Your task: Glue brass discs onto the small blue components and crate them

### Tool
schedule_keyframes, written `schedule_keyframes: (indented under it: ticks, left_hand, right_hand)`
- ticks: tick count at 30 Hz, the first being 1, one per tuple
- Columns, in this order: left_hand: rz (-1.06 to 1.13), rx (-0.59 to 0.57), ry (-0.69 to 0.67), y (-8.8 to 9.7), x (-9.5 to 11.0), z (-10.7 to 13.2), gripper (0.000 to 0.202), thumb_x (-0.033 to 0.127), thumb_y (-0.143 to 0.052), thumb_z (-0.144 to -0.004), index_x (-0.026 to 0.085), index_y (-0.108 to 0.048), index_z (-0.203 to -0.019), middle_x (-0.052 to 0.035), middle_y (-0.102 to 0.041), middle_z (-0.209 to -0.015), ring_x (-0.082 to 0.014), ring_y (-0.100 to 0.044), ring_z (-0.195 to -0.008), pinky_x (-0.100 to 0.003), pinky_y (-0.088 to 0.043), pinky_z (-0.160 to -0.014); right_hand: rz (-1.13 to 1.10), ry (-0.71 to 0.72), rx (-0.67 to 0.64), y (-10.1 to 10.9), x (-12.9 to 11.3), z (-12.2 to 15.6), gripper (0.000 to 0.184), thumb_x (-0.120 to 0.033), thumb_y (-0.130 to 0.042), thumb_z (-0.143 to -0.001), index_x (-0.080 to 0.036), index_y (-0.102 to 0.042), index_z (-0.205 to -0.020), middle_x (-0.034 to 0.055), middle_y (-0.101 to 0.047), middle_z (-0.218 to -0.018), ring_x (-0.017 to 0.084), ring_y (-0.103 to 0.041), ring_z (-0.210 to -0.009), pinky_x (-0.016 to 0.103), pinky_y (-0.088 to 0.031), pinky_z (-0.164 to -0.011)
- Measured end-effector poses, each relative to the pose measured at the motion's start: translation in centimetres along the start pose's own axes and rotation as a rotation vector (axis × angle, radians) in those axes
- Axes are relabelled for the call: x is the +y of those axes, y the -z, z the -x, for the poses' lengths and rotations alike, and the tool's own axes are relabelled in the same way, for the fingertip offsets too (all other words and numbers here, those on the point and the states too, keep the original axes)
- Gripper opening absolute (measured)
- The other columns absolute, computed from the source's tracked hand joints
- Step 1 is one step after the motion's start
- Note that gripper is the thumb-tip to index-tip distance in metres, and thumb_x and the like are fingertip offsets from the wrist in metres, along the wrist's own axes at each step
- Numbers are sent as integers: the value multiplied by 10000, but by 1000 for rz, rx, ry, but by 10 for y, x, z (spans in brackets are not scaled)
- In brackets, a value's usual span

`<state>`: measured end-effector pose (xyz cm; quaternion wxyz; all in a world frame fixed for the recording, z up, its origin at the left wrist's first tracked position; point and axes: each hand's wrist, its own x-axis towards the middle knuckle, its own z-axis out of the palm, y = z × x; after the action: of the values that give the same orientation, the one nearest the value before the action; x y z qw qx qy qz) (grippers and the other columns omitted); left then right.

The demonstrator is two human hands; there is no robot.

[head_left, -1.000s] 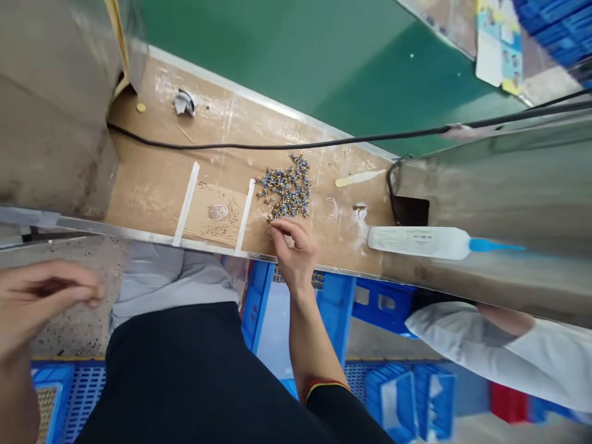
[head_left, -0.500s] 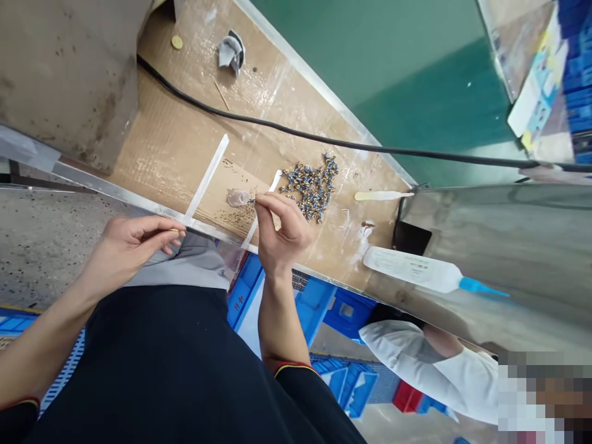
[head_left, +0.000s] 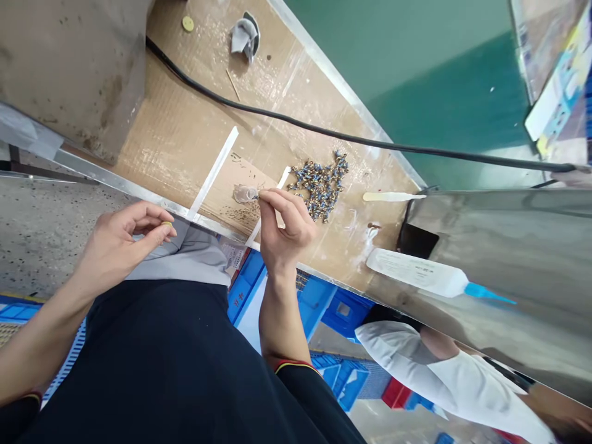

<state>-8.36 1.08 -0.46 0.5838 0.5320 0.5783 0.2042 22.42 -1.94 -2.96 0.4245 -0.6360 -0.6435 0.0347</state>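
My right hand [head_left: 283,229] is over the near edge of the cardboard-covered bench [head_left: 185,142]. Its thumb and forefinger are pinched on a tiny part whose tip touches a clear blob of glue [head_left: 241,194] on the cardboard. A heap of small blue and brass parts [head_left: 320,184] lies just right of that hand. My left hand [head_left: 124,242] is held off the bench edge above my lap. It is curled, with a small yellowish piece pinched at its fingertips.
A black cable [head_left: 324,132] crosses the bench. A white glue bottle with a blue nozzle [head_left: 425,274] rests by a metal housing [head_left: 499,246]. A wooden stick [head_left: 391,197], crumpled scrap [head_left: 245,37] and blue crates [head_left: 324,308] are around. Another person's white sleeve [head_left: 444,376] is lower right.
My right hand left the heap of parts and carried a small part left to the glue blob. My left hand came in from the far left toward the bench edge.
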Motion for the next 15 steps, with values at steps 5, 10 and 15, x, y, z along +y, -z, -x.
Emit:
schedule_keyframes:
  ticks: [5,10,15]
  left_hand:
    - [-74,51,-55,5,0,-1,40,307,-881,-936,302,-878,-976,50,-847,-882,-153,-794,-809,-241,-607,-779]
    - [15,43,-100,11,-9,-1,51,354,-909,-958,327,-910,-1002,36,-834,-921,-157,-749,-843,-261,-560,-765]
    - [142,-21,-72,9,-12,0,91,400,-901,-1010,312,-908,-1028,2,-861,-987,-170,-784,-845,-276,-626,-797]
  right_hand:
    - [15,-4,7,1,0,-1,157,-202,-748,-1135,-286,-880,-1148,23,-896,-1129,224,-867,-1068,419,-708,-990]
    - [-37,-34,15,3,0,-2,142,-197,-769,-1116,-282,-881,-1133,18,-899,-1115,221,-867,-1064,414,-713,-986]
    - [-49,-62,-9,3,1,-3,141,-221,-754,-1126,-288,-878,-1131,19,-898,-1117,234,-869,-1084,444,-719,-1009]
